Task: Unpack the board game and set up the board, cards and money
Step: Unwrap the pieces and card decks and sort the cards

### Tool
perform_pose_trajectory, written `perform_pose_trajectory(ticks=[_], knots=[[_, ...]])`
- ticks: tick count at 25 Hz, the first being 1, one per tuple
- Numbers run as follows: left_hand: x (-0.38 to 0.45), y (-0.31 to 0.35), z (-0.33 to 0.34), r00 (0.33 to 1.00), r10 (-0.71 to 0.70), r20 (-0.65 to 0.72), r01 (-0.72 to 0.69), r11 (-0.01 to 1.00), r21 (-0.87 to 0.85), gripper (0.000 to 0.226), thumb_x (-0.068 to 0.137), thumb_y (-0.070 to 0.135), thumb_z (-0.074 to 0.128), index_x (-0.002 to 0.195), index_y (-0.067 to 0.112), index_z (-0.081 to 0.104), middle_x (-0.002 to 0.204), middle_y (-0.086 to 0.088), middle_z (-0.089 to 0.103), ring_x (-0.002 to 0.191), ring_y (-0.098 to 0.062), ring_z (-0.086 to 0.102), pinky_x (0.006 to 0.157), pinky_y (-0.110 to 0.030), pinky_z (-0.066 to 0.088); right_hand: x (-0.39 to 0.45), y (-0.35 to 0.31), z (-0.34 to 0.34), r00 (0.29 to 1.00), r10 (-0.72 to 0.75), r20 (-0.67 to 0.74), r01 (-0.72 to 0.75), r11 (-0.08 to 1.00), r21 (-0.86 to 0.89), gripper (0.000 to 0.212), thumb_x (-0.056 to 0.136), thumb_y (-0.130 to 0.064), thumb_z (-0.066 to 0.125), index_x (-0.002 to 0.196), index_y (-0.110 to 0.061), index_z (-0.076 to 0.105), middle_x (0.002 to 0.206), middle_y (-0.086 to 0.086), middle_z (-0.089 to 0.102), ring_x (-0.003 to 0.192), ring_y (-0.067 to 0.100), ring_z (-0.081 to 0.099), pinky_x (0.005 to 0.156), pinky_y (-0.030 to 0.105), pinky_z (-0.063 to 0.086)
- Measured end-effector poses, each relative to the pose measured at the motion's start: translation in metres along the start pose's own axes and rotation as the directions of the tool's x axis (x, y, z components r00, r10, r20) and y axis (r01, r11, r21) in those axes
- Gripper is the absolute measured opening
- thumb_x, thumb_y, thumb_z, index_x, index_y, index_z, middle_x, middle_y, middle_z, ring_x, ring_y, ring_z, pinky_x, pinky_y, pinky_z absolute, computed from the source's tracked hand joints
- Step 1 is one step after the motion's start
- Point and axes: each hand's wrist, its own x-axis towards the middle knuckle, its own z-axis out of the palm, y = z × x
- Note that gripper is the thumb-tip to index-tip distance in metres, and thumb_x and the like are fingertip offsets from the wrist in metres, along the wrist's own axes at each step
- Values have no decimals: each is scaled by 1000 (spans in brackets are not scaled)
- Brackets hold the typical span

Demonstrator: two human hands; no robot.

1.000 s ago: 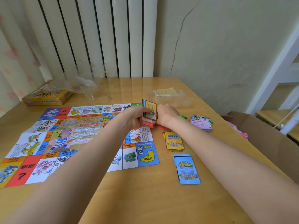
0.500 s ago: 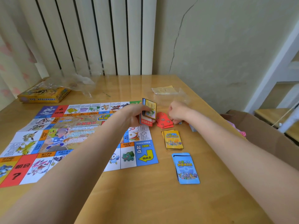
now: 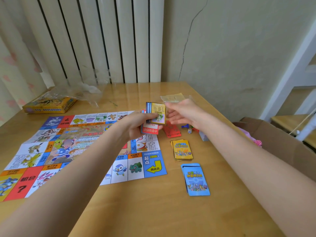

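**Cards held above the board's edge**

The left hand grips a card stack over the board. The right hand, fingers loosely spread, holds nothing just beside it. Red, yellow and blue decks lie on the table.

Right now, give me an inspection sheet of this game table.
Surface: wooden table, glossy.
Job's things: game board unfolded flat; yellow card pile, blue card pile and red card pile right of it; white die nearby.
Clutter: game box, clear plastic wrap.
Grippers: left hand holds a mixed card stack; right hand open beside it.
Cables: nothing seen.
Surroundings: cardboard box at right, cracked wall.
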Motion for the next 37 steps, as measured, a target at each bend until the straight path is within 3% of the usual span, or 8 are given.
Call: perform_pose_trajectory(ticks=[3,9,15,21,25,29,34,37], knots=[[-19,-4,-2,997,41,61,-38,998,-45,9,91,9,55,96,6,61,74,-10,73,57,-18,70,53,-24,57,-15,-7,-3,994,-12,105,-3,990,141,12,80,-11,71,84,-2,65,68,6,63,55,10,57,49,15,50],[-44,-7,-3,998,-8,65,14,996,-83,11,95,8,47,97,2,55,64,-12,71,49,-18,68,41,-21,51,-37,3,-19,1000,-23,-10,25,951,310,6,85,-5,64,81,-7,59,59,5,56,38,5,48,38,14,37],[-48,-15,9,997,-74,36,72,996,53,8,94,10,49,91,4,54,62,-11,71,48,-16,67,40,-20,50,-60,19,-35,994,-36,102,-23,849,528,12,88,2,53,80,-1,62,72,11,70,58,17,68,57,20,56],[-49,-22,9,995,-97,34,91,985,145,7,95,7,48,99,5,54,69,-13,72,53,-21,69,50,-30,58,-66,48,-22,1000,6,-18,-5,999,47,19,78,0,70,71,-10,56,75,11,60,51,13,56,43,16,45],[-51,-25,5,995,-96,17,92,986,141,6,94,6,50,97,6,54,69,-13,72,53,-22,69,53,-33,57,-67,58,-13,999,42,-9,-43,975,-220,23,80,-10,71,72,-14,50,60,4,58,35,4,50,38,16,37],[-51,-30,4,995,-88,39,82,989,125,3,91,6,54,93,6,57,71,-12,72,56,-22,69,58,-33,58,-68,60,-11,999,32,-9,-32,874,-485,28,79,-24,73,65,-18,50,49,-3,52,42,5,42,45,20,33],[-50,-33,10,995,-47,89,38,994,100,5,89,4,57,92,6,61,74,-12,73,57,-21,70,60,-32,58,-69,37,-11,994,-43,99,33,994,101,20,88,-22,63,91,-2,65,65,3,57,51,10,44,41,16,36],[-55,-32,13,977,-38,210,21,996,83,14,92,5,51,101,8,62,84,-14,73,64,-22,71,61,-30,59,-66,34,-7,991,-25,132,5,988,154,26,86,-9,64,107,6,63,71,5,58,54,8,44,43,15,38]])
